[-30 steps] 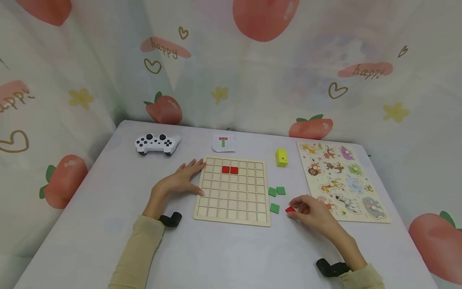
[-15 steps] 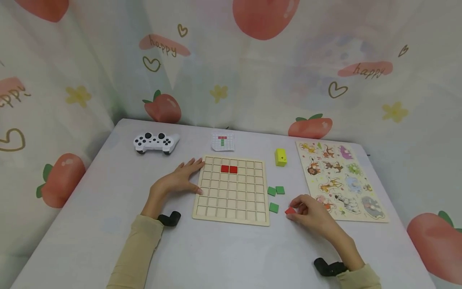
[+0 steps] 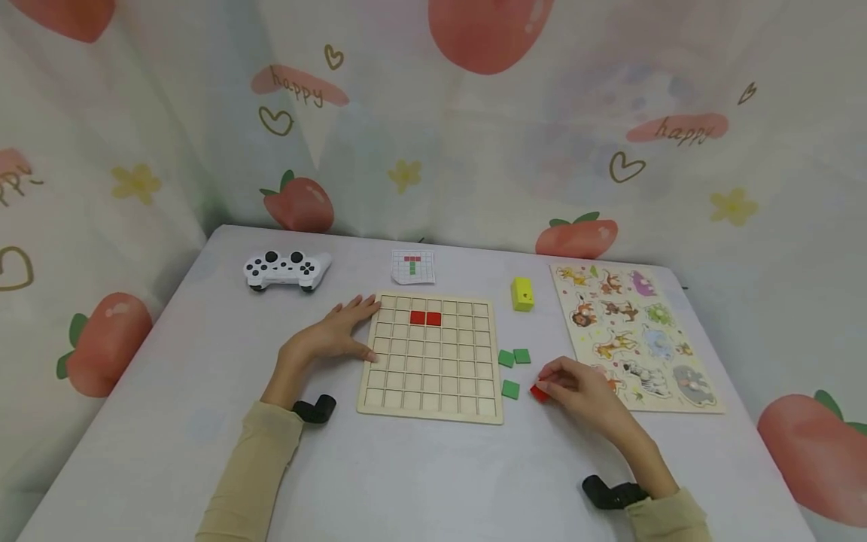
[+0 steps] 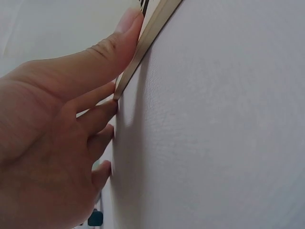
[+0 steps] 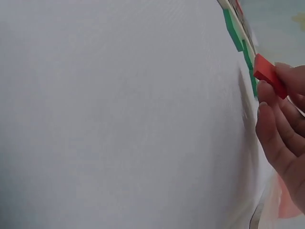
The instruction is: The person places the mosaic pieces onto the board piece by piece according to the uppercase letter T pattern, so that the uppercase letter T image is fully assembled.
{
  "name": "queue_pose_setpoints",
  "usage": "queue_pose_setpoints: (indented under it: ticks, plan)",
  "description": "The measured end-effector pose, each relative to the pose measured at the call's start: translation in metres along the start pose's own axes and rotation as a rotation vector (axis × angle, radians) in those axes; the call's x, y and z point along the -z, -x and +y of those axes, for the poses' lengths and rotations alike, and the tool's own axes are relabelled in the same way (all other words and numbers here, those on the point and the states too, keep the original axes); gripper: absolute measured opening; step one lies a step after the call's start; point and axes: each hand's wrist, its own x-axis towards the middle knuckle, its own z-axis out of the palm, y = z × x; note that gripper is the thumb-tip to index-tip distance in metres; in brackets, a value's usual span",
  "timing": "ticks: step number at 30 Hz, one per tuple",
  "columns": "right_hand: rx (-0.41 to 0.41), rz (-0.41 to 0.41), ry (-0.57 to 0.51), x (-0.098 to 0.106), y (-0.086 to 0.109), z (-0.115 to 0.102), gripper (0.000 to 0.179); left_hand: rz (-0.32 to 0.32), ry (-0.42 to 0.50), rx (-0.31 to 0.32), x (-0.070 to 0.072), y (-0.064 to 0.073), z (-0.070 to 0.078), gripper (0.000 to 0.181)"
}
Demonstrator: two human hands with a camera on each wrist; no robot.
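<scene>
A wooden grid board [image 3: 433, 367] lies in the middle of the table, with two red square tiles [image 3: 433, 319] side by side in its second row. My left hand [image 3: 330, 332] touches the board's left edge with thumb and fingertips, its fingers spread and fairly straight; the left wrist view shows the thumb [image 4: 107, 52] against the rim. Right of the board, my right hand [image 3: 581, 391] pinches a red tile [image 5: 268, 75] between thumb and fingertips, and in the right wrist view it is held tilted. Three green tiles [image 3: 511, 389] lie between that hand and the board.
Behind the board lies a paper card [image 3: 412, 267] printed with a red-and-green T on a grid. A white game controller [image 3: 286, 271] sits at the back left. To the right are a yellow block [image 3: 522, 294] and an animal puzzle board [image 3: 637, 339], partly behind the right hand.
My right hand keeps its pinch on the red tile and has shifted only slightly. The left hand stays on the board's edge. The whole head view has drifted a little to the left.
</scene>
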Motion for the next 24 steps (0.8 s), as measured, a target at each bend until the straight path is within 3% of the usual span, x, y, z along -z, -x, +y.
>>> queue_pose_setpoints:
  ticks: [14,24]
  plan:
    - [0.018,-0.013,-0.196,-0.009,-0.018,-0.011,0.024,0.001,-0.016,-0.003,0.003,-0.003,0.000,0.105]
    - [-0.001,-0.015,-0.204,-0.015,-0.036,-0.017,0.030,0.002,-0.023,0.007,0.003,-0.006,0.000,0.106]
